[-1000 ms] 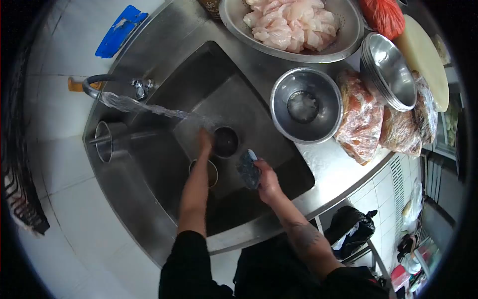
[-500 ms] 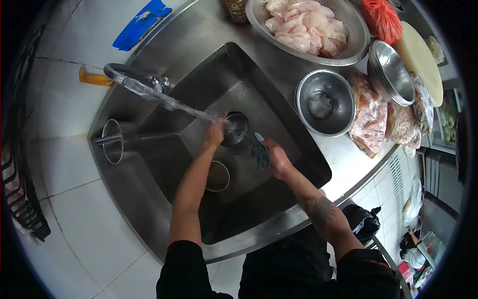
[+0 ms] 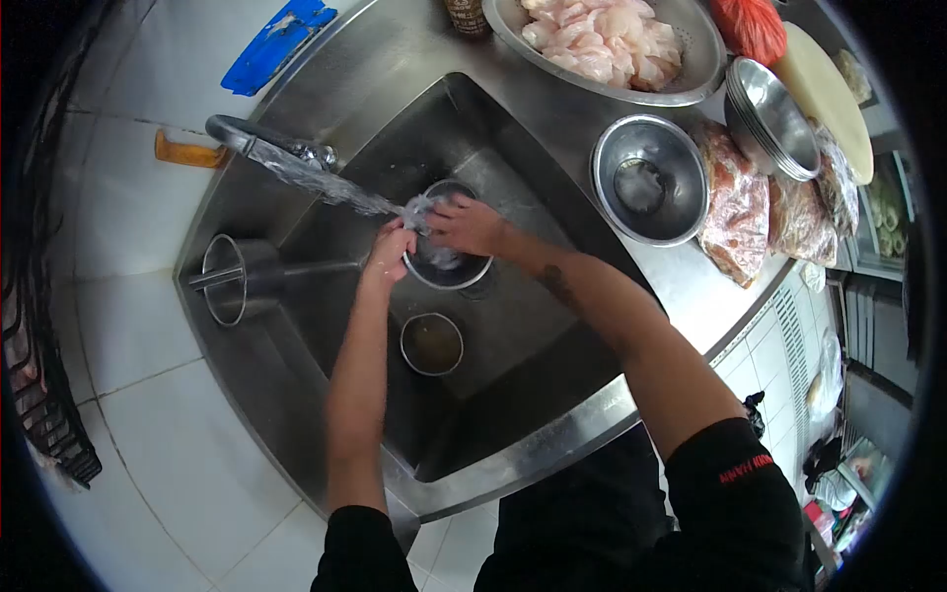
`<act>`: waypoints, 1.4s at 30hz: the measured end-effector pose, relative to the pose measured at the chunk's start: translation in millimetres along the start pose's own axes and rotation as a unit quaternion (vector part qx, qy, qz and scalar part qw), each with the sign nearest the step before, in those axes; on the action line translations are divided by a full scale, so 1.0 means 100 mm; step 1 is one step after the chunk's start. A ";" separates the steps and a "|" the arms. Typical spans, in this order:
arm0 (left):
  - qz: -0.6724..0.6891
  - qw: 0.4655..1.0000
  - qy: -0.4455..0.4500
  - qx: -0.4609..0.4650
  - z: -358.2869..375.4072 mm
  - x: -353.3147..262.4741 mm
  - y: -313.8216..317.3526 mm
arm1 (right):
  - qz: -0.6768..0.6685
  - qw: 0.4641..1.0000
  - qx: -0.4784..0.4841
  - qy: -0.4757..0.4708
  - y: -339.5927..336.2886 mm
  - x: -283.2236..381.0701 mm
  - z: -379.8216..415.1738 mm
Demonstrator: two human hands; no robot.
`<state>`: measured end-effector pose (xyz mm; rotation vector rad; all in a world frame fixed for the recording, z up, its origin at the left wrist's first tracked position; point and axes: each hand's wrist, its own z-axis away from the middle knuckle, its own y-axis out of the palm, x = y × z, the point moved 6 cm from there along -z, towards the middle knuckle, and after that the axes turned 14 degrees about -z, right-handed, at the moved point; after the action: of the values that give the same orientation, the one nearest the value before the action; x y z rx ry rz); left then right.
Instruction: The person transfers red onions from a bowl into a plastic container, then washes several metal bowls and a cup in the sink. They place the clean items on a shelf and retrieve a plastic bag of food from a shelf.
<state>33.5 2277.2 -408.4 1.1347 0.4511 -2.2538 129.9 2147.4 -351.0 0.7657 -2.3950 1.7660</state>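
Observation:
Inside the steel sink (image 3: 513, 197), a metal bowl (image 3: 449, 268) is tilted under the water stream (image 3: 335, 187) from the faucet (image 3: 237, 128). My left hand (image 3: 389, 255) grips this bowl at its left rim, fingers closed. Over the bowl's opening lies my right hand (image 3: 466, 227), its fingers reaching into the splashing water; whether it holds anything is hidden by the splash. Below them a small round container (image 3: 432, 344) with murky liquid rests on the sink floor.
Right of the sink are a steel bowl (image 3: 651, 180), wrapped meat packs (image 3: 735, 207) and stacked bowls (image 3: 772, 118). A colander (image 3: 592, 87) of pale meat (image 3: 607, 39) stands behind. A steel cylinder (image 3: 237, 280) is at the sink's left, near tiled wall.
My right hand has moved left from beside the bowl onto it, and the dark green item it held no longer shows. The bowl now tilts open toward the camera.

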 end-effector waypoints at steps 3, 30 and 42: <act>-0.139 0.981 0.107 -0.078 -0.04 -0.32 0.24 | -0.146 0.955 -0.143 0.213 0.00 0.02 0.02; -0.097 0.901 0.308 -0.290 0.71 -0.59 1.26 | -0.485 0.690 -0.131 0.521 -0.59 1.08 1.74; -0.557 0.746 0.124 -0.343 -1.07 1.29 0.61 | -0.499 0.691 -0.097 0.514 -0.66 1.07 1.72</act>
<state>76.0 2242.2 -577.9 0.7877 2.3594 -2.3268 104.8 1938.5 -314.7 0.5772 -0.9939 0.9488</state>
